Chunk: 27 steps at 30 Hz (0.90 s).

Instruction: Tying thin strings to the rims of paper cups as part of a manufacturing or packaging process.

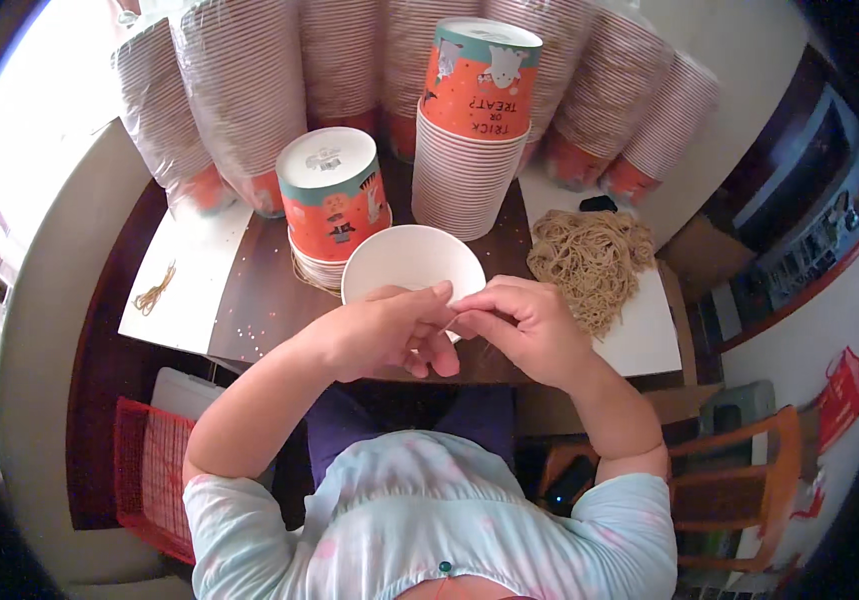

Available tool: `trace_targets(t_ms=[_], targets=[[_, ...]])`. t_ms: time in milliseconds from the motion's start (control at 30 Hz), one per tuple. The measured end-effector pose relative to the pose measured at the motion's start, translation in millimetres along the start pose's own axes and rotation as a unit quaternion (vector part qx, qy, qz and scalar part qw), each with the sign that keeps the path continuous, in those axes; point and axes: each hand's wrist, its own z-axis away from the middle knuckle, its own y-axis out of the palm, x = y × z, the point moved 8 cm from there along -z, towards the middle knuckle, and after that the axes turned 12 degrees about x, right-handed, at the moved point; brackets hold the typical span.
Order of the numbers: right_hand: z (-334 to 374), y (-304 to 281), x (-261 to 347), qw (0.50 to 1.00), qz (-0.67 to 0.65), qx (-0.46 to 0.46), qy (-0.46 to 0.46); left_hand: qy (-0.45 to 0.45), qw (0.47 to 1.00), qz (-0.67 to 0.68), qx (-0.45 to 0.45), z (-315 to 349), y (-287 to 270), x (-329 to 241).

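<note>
A white-lined paper bucket [411, 252] stands mouth up at the table's front, partly covered by my hands. Over its near rim, my left hand [399, 325] has its thumb raised apart from its loosely curled fingers. Thumb and forefinger of my right hand [524, 322] pinch a thin cord [447, 326], which reaches toward the left fingers. Just behind, a short stack of upturned orange and teal buckets [334, 205] has cord around its lower part. A taller upturned stack [474, 130] rises behind to the right. A tangled heap of tan cords [589, 262] lies right of my right hand.
Tall plastic-wrapped bucket stacks [239, 90] line the back of the table. A small bundle of cord [155, 290] lies on a white board at left. Beside me are a red plastic basket [154, 470] on the left and a wooden chair [739, 480] on the right.
</note>
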Motion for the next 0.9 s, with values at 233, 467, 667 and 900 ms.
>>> trace_targets(t_ms=[233, 467, 667, 900], targets=[[9.6, 2.6, 3.3, 0.999, 0.025, -0.024, -0.017, 0.043, 0.999, 0.016, -0.026, 7.6, -2.7, 16.6], [14.3, 10.1, 5.0, 0.999, 0.032, 0.003, -0.022, 0.138, 0.984, -0.082, -0.077, 7.7, 0.7, 18.0], [32.3, 34.9, -19.5, 0.941, -0.328, 0.045, 0.065, 0.150, 0.954, -0.217, -0.144, 24.3, 23.2, 5.9], [38.3, 34.0, 3.9, 0.995, -0.085, 0.061, -0.004, 0.136, 0.957, -0.209, -0.150, 28.6, 22.4, 22.2]])
